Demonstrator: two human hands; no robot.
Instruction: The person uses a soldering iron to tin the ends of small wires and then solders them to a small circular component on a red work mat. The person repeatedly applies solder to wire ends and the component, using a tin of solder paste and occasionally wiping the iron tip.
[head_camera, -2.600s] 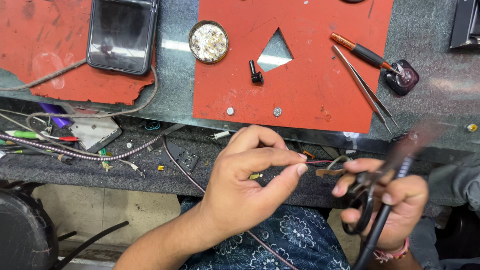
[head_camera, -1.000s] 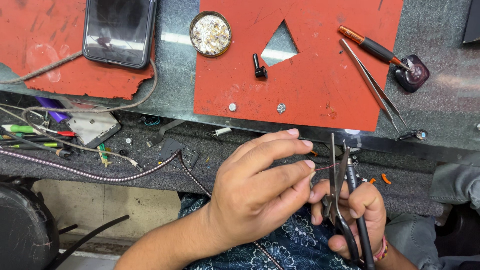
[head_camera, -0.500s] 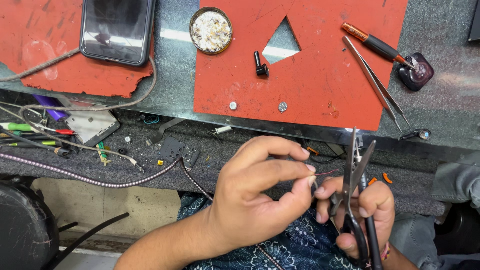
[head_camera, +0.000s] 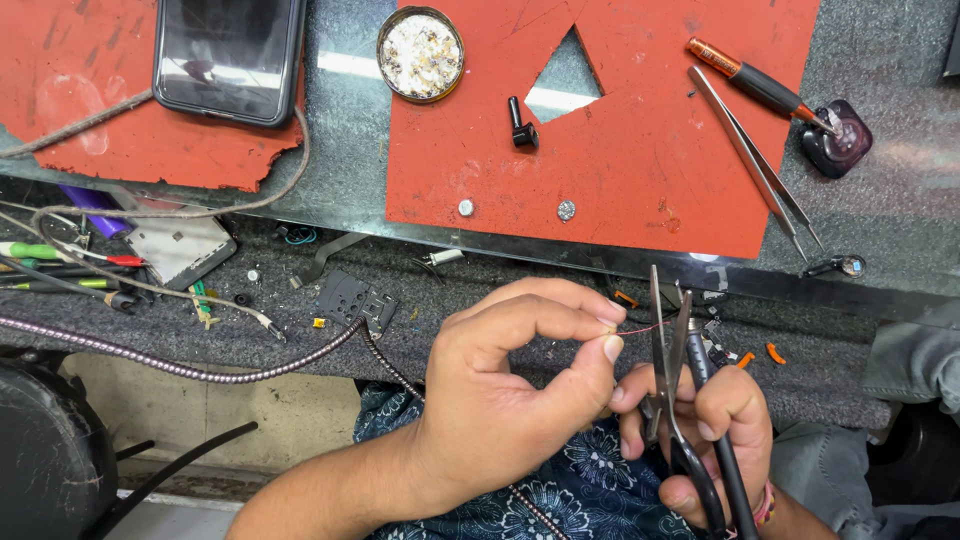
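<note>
Nearest the camera, the left hand (head_camera: 500, 400) comes in from 7 o'clock, palm down and fingers curled, thumb and forefinger pinching one end of a thin red wire (head_camera: 645, 328); the right hand (head_camera: 700, 430), at 5 o'clock, is clenched round the black handles of scissors (head_camera: 670, 350). The wire is hair-fine and hard to follow, its held end hidden by the fingertips, and the handles run off the bottom edge. The wire runs toward 3 o'clock to the blades, which point to 12 o'clock; farther off, tweezers (head_camera: 755, 160) lie on the red mat (head_camera: 640, 170).
</note>
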